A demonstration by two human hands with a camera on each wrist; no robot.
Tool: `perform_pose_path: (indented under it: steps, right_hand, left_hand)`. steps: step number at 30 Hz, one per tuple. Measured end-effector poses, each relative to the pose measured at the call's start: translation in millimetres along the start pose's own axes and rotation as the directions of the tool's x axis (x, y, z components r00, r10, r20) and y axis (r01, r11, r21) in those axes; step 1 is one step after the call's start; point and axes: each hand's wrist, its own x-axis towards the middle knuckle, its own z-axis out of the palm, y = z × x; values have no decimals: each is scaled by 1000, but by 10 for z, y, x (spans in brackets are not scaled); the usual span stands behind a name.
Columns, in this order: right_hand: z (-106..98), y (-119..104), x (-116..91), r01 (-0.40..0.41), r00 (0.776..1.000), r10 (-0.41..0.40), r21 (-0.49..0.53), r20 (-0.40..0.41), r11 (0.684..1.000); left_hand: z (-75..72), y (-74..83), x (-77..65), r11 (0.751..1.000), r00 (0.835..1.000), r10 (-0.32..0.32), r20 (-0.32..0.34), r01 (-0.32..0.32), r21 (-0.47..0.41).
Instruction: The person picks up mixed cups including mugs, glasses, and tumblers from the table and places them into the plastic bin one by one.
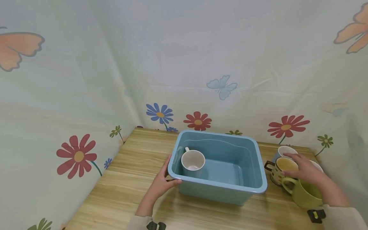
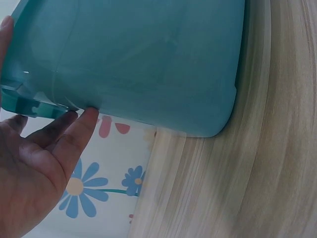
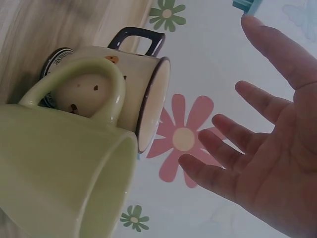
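At the near left corner of a blue plastic tub (image 1: pixel 212 188), my left hand (image 1: pixel 159 185) holds the rim, thumb on the front and fingers on the left side. In the left wrist view its fingertips (image 2: pixel 90 113) touch the tub just under the rim. Inside the tub, at the left, stands a white mug (image 1: pixel 193 160). My right hand (image 1: pixel 307 171) hovers spread over several mugs, holding nothing. Below it are a cream spotted mug (image 3: pixel 99 82) with a dark handle and a green mug (image 3: pixel 54 158). The right wrist view shows the palm apart from both.
A white-rimmed mug (image 1: pixel 283 150) stands behind the spotted one, and another white rim (image 1: pixel 317 166) shows partly behind my right hand. The wooden table (image 1: pixel 138 153) meets a flower-printed cloth (image 1: pixel 178 80) at its back and sides.
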Motion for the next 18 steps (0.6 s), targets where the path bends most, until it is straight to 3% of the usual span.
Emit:
perform_pose_path:
  steps: [18]
  right_hand:
    - [128, 127, 79, -45, 998, 46, -11, 43, 999]
  left_hand:
    - [1, 8, -9, 1000, 1000, -3, -3, 3, -1]
